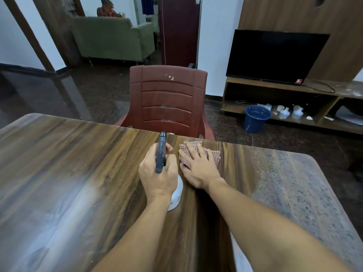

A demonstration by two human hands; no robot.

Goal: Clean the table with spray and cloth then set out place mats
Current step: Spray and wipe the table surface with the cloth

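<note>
Left hand (159, 173) has its fingers curled round the neck of the spray bottle (160, 152), w/ one fingertip showing fwd beside the trigger head. The nozzle aims toward 12 o'clock, at the far edge of the table (68, 173), prob. so mist lands ahead and not on the arms. The bottle's white body shows below the wrist at 6 o'clock of the hand; can't tell if its base touches the wood. Right hand (198, 165) lies just beside it at 3 o'clock, fingers straight & spread, palm pressing flat on the checked cloth (216, 156), nothing pinched. The cloth sits folded under the palm, on the wood near the far edge, likely kept there so a wipe can follow the spray w/o a reach. The spread fingers give wide, even pressure for a sweep. The table's right side, approx 3 o'clock, looks dull & speckled; droplets or wear, can't tell. Judged stage: spray + wipe; no place mats in view, so that step isn't begun. A red chair (167, 99) stands at 12 o'clock against the far edge, and a blue bucket (255, 118) sits on the floor at 2 o'clock.
</note>
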